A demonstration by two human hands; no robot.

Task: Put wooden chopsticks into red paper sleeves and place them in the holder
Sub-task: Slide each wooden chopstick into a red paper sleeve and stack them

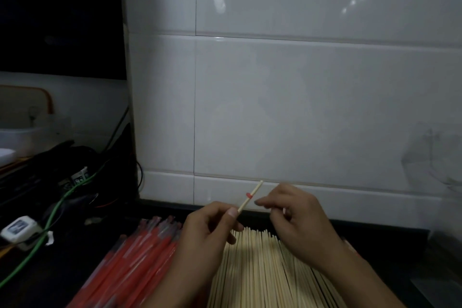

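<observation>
A chopstick (250, 195) was pinched in the left hand (210, 230); the right hand (295, 217) was held loosely curled, apparently empty. If gripped loosely, it could be dropped among the sticks (265, 270) below.

Dark counter (390, 252) abutting a white tiled wall. Bare wooden chopsticks (262, 272) lie in a wide layer at the near edge, centre. Red paper sleeves (130, 257) lie stacked directly beside them. A green cable (50, 222) crosses the counter's left end.
</observation>
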